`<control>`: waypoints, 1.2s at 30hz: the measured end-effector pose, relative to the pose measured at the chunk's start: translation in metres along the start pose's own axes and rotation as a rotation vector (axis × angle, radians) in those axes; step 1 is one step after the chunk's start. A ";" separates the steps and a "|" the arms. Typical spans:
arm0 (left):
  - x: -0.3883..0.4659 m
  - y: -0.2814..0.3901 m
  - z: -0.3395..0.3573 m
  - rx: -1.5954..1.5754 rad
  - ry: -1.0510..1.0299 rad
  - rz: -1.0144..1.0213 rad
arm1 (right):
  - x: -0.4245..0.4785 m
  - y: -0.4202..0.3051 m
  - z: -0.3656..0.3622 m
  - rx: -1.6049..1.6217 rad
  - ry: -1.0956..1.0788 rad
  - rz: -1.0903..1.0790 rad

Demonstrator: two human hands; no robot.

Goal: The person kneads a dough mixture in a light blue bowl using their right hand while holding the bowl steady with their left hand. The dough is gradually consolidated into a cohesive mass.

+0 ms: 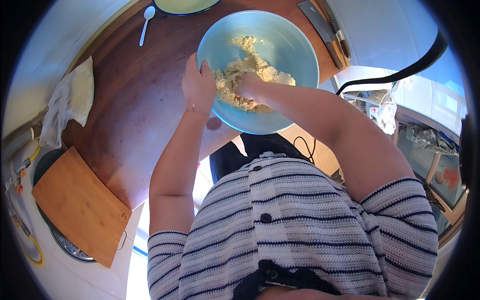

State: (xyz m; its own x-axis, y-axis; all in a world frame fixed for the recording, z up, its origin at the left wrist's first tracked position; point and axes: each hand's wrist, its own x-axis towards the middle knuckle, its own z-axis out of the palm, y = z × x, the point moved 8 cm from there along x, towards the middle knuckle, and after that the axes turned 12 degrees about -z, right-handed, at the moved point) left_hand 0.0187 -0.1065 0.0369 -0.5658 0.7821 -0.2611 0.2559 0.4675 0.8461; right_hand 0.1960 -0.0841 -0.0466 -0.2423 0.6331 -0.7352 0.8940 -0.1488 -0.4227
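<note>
A large light-blue basin (262, 125) stands at the front edge of a brown wooden table (131, 97). Crumbly, pale yellow dough (277, 76) lies in it, with loose crumbs up its far wall. My left hand (200, 80) grips the basin's left rim, thumb on the inner side. Inside the basin, my right hand (249, 87) is pressed into the dough; its fingers are sunk in and hidden, so their hold cannot be made out.
A white plastic spoon (147, 24) and an enamel basin (185, 6) lie at the far side. Cleaver (317, 26) and knives are at the right edge. On the left are a plastic bag of white contents (80, 92) and a wooden cutting board (84, 204).
</note>
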 end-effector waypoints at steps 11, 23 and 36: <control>-0.007 0.001 -0.002 0.013 0.032 0.015 | 0.017 -0.002 0.004 0.278 -0.303 -0.057; 0.013 -0.006 -0.004 0.280 0.066 0.007 | -0.036 0.006 -0.042 0.721 -0.365 -0.276; 0.005 -0.006 -0.001 0.266 0.018 0.020 | 0.049 -0.006 -0.127 -0.203 0.371 -0.370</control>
State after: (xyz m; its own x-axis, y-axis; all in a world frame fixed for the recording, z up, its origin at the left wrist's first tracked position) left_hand 0.0138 -0.1057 0.0311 -0.5715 0.7861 -0.2356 0.4630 0.5459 0.6983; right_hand 0.2268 0.0440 -0.0128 -0.4375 0.8457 -0.3056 0.8379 0.2601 -0.4798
